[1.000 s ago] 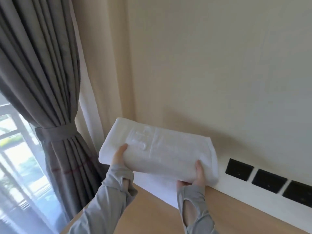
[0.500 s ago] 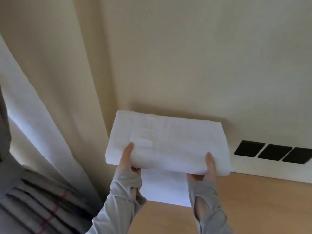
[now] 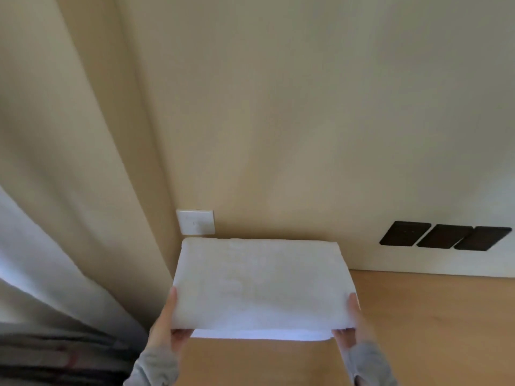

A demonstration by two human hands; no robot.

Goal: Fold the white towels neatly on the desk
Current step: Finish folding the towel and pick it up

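A folded white towel (image 3: 262, 282) lies flat between my hands, low over the back left corner of the wooden desk (image 3: 418, 324). My left hand (image 3: 165, 327) grips its near left corner, thumb on top and fingers underneath. My right hand (image 3: 349, 324) grips the near right corner the same way. Under it, another folded white towel (image 3: 259, 335) shows as a thin bright strip along the near edge. Whether the upper towel touches the lower one I cannot tell.
The cream wall rises right behind the towels, with a white switch plate (image 3: 196, 222) above the corner and three black socket plates (image 3: 446, 239) to the right. A pale curtain (image 3: 41, 246) and a grey one (image 3: 55, 355) hang at the left.
Both hands have lowered the folded towel toward the towel on the desk and levelled it out. The camera has tilted, and the white switch plate has come into sight.
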